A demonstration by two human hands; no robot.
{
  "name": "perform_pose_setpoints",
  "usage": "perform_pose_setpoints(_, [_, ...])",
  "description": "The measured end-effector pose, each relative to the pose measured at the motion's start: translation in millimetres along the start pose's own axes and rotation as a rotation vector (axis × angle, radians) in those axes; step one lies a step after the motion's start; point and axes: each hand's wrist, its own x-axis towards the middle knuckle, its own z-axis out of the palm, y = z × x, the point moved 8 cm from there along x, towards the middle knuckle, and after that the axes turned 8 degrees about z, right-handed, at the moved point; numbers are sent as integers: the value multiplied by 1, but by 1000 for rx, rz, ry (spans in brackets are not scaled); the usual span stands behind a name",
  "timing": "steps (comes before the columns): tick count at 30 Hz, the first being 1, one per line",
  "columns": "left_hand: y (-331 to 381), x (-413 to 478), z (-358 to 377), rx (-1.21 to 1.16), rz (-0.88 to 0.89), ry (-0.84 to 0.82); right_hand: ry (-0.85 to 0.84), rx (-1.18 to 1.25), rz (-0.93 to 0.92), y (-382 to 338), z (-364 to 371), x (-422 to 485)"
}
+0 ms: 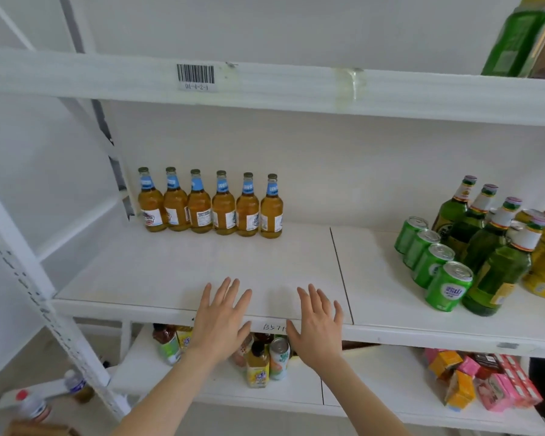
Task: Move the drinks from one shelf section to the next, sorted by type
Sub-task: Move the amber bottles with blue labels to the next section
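Both hands, left hand (pixel 220 313) and right hand (pixel 320 319), hover flat and empty-fingered over the white shelf board's (pixel 170 272) front edge. Six amber glass bottles (pixel 210 204) line its back edge; green cans (pixel 434 262) and green glass bottles (pixel 485 240) crowd the right end.

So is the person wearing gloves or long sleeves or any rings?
No. The left hand and right hand are bare: no gloves, rings or watch show. The forearms are bare too; no sleeve is in view.

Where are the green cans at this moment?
In the head view, the green cans stand in a diagonal row of four on the right section of the middle shelf, just left of the green bottles.
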Motion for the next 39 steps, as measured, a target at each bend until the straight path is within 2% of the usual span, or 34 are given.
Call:
perform_pose_setpoints(11, [-66,100,-9,26,-28,58,106,-42,-39,-31,-17,113])
perform_pose_setpoints(27, [-153,251,-9,43,14,203,206,23,67,-67,-17,272])
perform_pose_setpoints(32, [-169,282,1,-165,3,261,179,151,143,-73,-7,308])
perform_pose_setpoints(35, [-174,298,8,-345,-15,280,134,364,205,-75,-3,326])
perform_pose_setpoints(39, [-174,318,26,-709,-75,234,23,687,219,-81,7,344])
